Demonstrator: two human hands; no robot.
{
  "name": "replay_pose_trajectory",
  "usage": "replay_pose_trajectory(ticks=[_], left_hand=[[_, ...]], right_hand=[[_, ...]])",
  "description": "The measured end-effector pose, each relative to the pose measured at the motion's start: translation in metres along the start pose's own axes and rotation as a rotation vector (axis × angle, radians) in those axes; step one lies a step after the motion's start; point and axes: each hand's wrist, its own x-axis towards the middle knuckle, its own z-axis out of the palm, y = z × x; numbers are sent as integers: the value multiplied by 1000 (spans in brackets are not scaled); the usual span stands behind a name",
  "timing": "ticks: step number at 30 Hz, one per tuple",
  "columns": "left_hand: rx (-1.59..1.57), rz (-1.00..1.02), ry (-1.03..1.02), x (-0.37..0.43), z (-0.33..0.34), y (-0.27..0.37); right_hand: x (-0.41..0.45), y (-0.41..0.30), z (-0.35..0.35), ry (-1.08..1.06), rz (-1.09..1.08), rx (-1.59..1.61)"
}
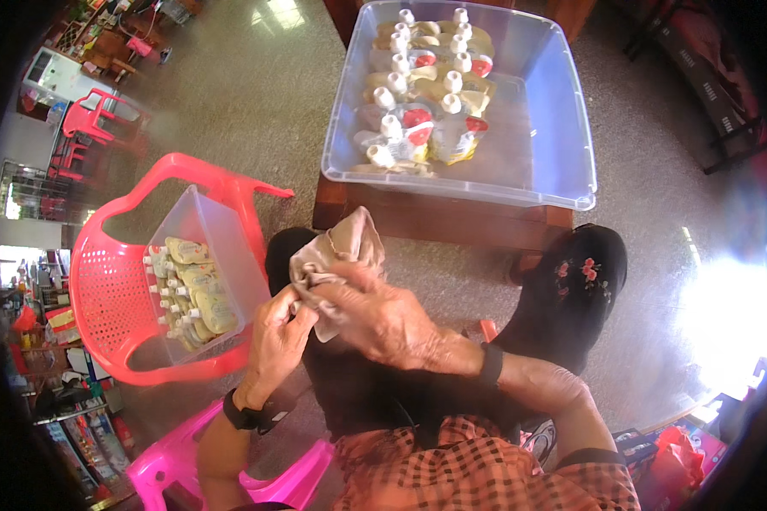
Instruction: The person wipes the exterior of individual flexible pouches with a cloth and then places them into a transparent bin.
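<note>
A crumpled beige cloth (348,243) is bunched above my lap. My right hand (390,319) grips it, with fingers wrapped in its folds. Close against it, my left hand (281,332) pinches something small and pale at the cloth's lower left edge; most of that piece is hidden by the fingers and fabric. Ahead stands a clear plastic bin (460,191) with two rows of spouted pouches (415,121), their white caps pointing up. To my left, a smaller translucent bin (224,255) holds more spouted pouches (198,281), lying in a pile.
The large bin rests on a low wooden stand (441,223). The smaller one sits on a red plastic armchair (108,300). Beside my left arm is a pink plastic stool or chair (179,447). Cluttered shelves (83,434) line the far left; a red plastic bag (677,457) lies lower right.
</note>
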Motion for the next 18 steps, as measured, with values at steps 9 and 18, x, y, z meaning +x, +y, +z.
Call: replay_pose_trajectory(ticks=[9, 18], left_hand=[[102, 192, 43, 9, -3, -24], [-110, -58, 27, 30, -3, -39]], right_hand=[[-17, 60, -6, 114, 378, 247], [2, -7, -5, 88, -147, -110]])
